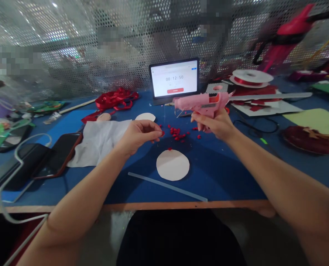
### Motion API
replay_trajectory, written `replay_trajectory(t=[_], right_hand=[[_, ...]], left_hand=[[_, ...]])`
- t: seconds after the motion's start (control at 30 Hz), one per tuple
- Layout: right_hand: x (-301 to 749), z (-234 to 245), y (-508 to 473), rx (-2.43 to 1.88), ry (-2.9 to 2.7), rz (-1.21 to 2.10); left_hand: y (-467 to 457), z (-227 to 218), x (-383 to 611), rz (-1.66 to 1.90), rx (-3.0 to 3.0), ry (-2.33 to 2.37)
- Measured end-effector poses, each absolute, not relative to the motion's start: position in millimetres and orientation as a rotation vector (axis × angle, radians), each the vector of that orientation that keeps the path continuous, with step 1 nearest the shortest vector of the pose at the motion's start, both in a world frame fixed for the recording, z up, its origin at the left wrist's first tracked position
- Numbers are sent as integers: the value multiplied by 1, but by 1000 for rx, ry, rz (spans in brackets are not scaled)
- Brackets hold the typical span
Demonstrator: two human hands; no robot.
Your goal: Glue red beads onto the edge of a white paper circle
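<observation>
My right hand [212,123] grips a pink hot glue gun [201,103] by its handle, nozzle toward the left, with a long glue stick [269,96] sticking out of its back. In my left hand [142,136] a small red piece [162,133] is pinched between thumb and fingertips. Between the hands lies a loose heap of small red pieces [176,133] on the blue table. A white disc [172,165] lies flat nearer to me, with one red piece [170,149] at its far edge. In front of the disc rests a loose glue stick [167,186].
A tablet [174,78] showing a timer stands at the back. Red ribbon [116,99], a white cloth [98,138] and a phone [57,155] lie to the left. A ribbon spool [251,77], a black cable [260,129] and a dark red round piece [308,139] are to the right.
</observation>
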State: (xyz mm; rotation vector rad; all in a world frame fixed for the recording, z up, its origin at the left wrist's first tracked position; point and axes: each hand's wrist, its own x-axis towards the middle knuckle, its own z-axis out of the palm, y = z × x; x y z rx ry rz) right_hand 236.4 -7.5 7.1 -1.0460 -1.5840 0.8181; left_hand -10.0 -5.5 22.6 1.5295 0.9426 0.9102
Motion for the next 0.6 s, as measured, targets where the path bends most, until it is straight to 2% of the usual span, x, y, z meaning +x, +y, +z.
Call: replay_trajectory(t=[0.27, 0.6], right_hand=[[236, 10, -8, -1024, -1500, 804], [236, 10, -8, -1003, -1497, 822]], left_hand=[[-7, 18, -9, 634, 1814, 1084], [-15, 21, -3, 458, 2124, 1189]])
